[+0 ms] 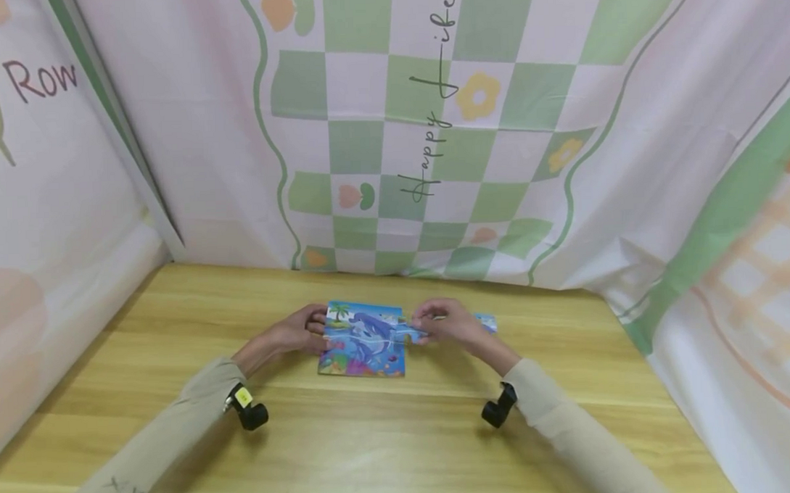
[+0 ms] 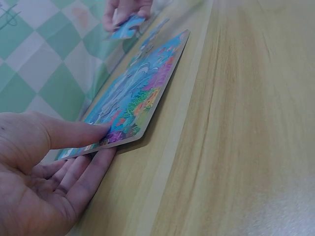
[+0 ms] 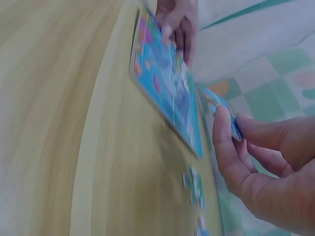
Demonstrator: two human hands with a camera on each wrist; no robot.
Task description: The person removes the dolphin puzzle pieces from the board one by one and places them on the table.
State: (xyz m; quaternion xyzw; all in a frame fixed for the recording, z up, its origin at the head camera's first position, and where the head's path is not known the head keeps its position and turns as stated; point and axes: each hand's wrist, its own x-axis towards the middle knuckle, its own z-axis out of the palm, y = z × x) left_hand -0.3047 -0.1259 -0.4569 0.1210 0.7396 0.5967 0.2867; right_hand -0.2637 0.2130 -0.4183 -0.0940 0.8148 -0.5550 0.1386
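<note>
A dolphin jigsaw puzzle [image 1: 362,349] with a palm tree and coral lies near the far side of the table. My left hand [image 1: 298,330] grips its left edge, thumb on the picture and fingers beneath; in the left wrist view that edge of the puzzle [image 2: 123,105] looks tilted up off the table. My right hand [image 1: 453,323] is just right of the puzzle. Between its thumb and fingertips it pinches a small blue puzzle piece [image 3: 224,110], held above the table. Loose puzzle pieces [image 3: 195,187] lie beyond the puzzle's right edge, partly hidden by the right hand in the head view.
The wood-grain table [image 1: 350,444] stretches toward me. A checkered curtain [image 1: 412,166] hangs right behind its far edge, with more printed cloth [image 1: 57,287] at the left and right sides. Each wrist carries a small black camera [image 1: 249,411].
</note>
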